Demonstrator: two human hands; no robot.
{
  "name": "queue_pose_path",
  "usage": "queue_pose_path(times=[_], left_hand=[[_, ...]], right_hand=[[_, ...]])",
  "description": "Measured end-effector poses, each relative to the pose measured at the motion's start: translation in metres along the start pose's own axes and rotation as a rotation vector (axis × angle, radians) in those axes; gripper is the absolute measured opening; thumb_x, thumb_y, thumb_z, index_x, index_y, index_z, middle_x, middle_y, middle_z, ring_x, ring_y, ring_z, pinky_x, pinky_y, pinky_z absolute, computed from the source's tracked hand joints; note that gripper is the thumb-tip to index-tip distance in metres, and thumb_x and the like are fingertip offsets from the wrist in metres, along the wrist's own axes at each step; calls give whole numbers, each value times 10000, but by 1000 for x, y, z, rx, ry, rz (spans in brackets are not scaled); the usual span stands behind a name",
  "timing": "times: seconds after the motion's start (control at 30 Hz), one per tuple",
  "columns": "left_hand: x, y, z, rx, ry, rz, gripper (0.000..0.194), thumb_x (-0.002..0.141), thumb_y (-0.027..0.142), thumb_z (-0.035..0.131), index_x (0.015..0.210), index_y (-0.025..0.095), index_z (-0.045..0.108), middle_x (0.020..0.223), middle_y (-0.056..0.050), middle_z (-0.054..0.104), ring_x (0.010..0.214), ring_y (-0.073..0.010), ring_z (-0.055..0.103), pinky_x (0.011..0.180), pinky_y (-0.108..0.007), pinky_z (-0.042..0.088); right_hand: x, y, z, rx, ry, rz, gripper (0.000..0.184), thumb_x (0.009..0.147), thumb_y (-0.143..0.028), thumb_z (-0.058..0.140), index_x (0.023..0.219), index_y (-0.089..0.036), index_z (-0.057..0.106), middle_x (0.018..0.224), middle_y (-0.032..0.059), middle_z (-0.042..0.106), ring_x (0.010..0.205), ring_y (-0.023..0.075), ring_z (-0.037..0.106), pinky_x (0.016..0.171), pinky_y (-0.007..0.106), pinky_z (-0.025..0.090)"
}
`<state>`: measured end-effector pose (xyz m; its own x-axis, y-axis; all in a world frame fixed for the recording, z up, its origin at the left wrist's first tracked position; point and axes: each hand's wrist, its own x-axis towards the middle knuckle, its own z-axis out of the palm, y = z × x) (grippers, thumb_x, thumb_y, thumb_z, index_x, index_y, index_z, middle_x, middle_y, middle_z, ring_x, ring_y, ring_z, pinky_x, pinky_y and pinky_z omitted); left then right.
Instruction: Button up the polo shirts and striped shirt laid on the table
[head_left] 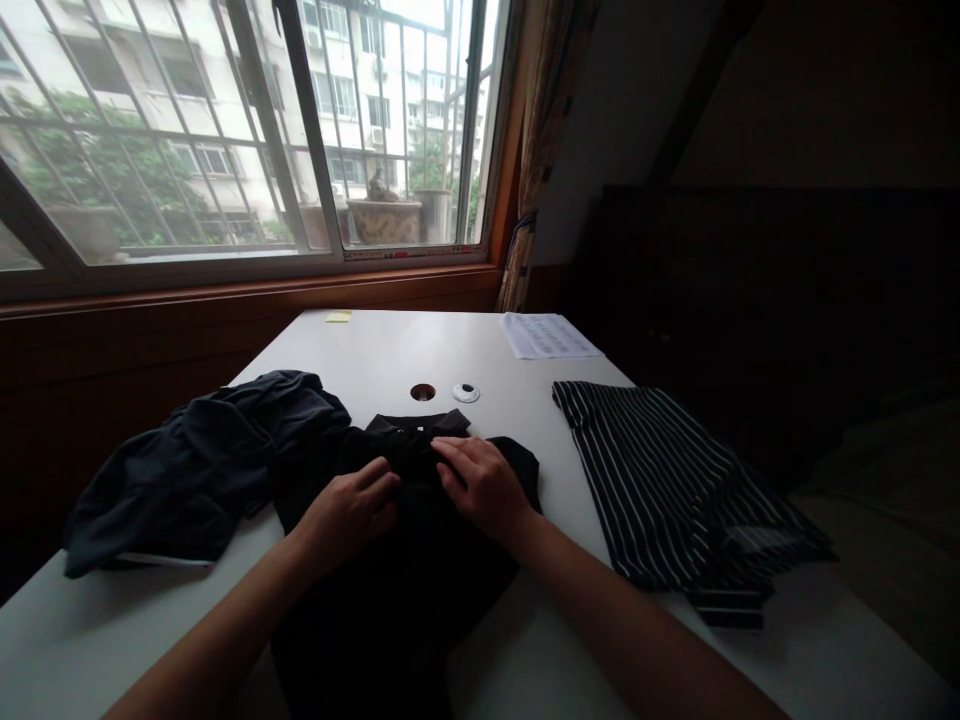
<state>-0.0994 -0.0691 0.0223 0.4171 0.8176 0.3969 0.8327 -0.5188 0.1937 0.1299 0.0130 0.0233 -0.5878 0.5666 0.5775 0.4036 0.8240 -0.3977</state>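
The table held a black shirt under the left grip and right grip; I couldn't tell if they pinched. Uneven tugs could wrinkle it.

The black shirt is cut off by the bottom edge; the papers cannot be read.

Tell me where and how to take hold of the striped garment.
Best, I'd judge: pinch the striped garment by its far left corner, coming from the left with the right hand. That corner lies spread on the white table, and the long edge below it faces that hand.
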Motion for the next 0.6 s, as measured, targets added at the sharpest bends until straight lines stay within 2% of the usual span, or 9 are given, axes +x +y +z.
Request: queue_pose_path(times=[0.1, 0.2, 0.27, 0.33, 0.4, 0.47, 0.53, 0.6], left_hand=[[1, -4, -13, -118, 242, -115, 103, 911, 168, 478, 965, 188, 563, 880, -20, 522, 613, -111, 529, 537, -221, 438], [4, -8, -29, -133, 473, -264, 92, 876, 172, 512, 927, 187, 587, 862, -17, 537, 660, -125, 548, 571, -228, 452], [5, -13, -39, -129, 609, -386, 84, 853, 183, 527, 894, 183, 601, 859, -18, 558, 703, -140, 568, 600, -239, 458], [6, -17, -51, -200, 718, -538, 83, 843, 222, 544, 886, 182, 602, 813, -10, 573, 671, -146, 568, 561, -238, 440], [9, -17, -63, -322, 791, -677, 120, 839, 279, 561, 905, 185, 597, 751, 2, 573, 604, -144, 539, 498, -233, 403], [12, -15, -76, -409, 835, -750, 152, 832, 319, 568, 908, 190, 593, 742, 5, 572, 596, -142, 516, 488, -235, 390], [16, -15, -92, -440, 858, -766, 162, 829, 341, 565, 896, 194, 585, 776, 5, 572, 637, -143, 513, 523, -243, 402], [17, -20, -110, -419, 862, -753, 182, 845, 371, 547, 907, 201, 569, 785, 12, 549, 646, -141, 496, 539, -250, 400]], right_hand=[[-1, -5, -4, 16, 12, -4, 353, 965, -269, 496, 1308, -238, 573, 1264, 80, 640, 1156, 256, 574, 1027, 455, 431], [-2, 1, -4, 24, -8, 21, 357, 952, -337, 536, 1292, -233, 570, 1242, 89, 636, 1143, 263, 565, 1010, 456, 434], [-4, 10, 1, 30, -86, 26, 389, 920, -405, 592, 1268, -231, 577, 1213, 92, 636, 1117, 266, 566, 984, 452, 450], [-7, 19, 8, 20, -192, -5, 456, 849, -453, 681, 1236, -229, 595, 1204, 100, 625, 1098, 276, 563, 963, 457, 460], [-10, 26, 16, -9, -269, -58, 507, 758, -424, 779, 1196, -226, 617, 1232, 113, 601, 1102, 290, 550, 949, 466, 462], [-12, 29, 20, -23, -280, -105, 422, 733, -334, 805, 1114, -235, 651, 1212, 102, 611, 1088, 287, 548, 928, 454, 465], [-11, 27, 19, 18, -217, -117, 237, 798, -264, 744, 1022, -243, 671, 1129, 75, 644, 1031, 254, 569, 897, 418, 473], [-9, 24, 14, 120, -90, -71, 105, 891, -255, 640, 992, -240, 665, 1039, 59, 656, 956, 216, 591, 859, 379, 486]])
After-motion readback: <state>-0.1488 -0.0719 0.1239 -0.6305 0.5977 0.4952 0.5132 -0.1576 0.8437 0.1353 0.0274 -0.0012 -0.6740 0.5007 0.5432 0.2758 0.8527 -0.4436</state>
